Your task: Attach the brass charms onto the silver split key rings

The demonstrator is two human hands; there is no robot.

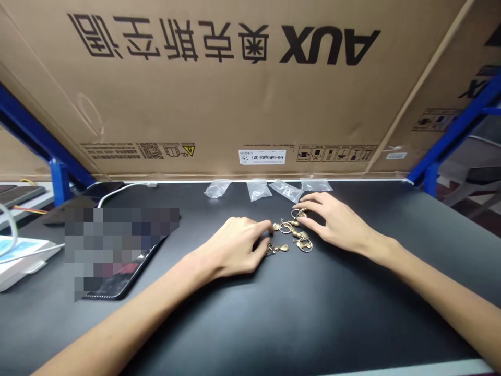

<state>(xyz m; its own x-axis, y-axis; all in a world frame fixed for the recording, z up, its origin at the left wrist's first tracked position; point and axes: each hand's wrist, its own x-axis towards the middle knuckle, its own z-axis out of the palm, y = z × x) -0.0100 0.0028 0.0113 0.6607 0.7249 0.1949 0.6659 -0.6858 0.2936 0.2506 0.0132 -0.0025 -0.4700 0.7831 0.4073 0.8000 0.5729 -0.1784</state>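
Several gold-coloured metal trinkets (pixel 305 244), with rings and small drop-shaped pieces, lie in a loose cluster on the black tabletop. They look like jewellery or key-ring charms; the exact kind is too small to tell. My left hand (pixel 238 245) rests at the cluster's left side, fingers bent, with thumb and index tips apart. The thumb tip partly covers a trinket with a drop-shaped end (pixel 284 248). From the right, my right hand (pixel 336 219) reaches over the cluster's far side. Its thumb and fingers are spread around a ringed trinket (pixel 299 213); whether they touch it I cannot tell.
Behind the cluster lie several small clear plastic bags (pixel 258 189). A large cardboard box (pixel 219 104) walls off the back, with blue metal posts (pixel 430 177) at the sides. At left are a dark flat case (pixel 113 290), partly pixelated, a white cable (pixel 117 191) and a white box (pixel 23 258).
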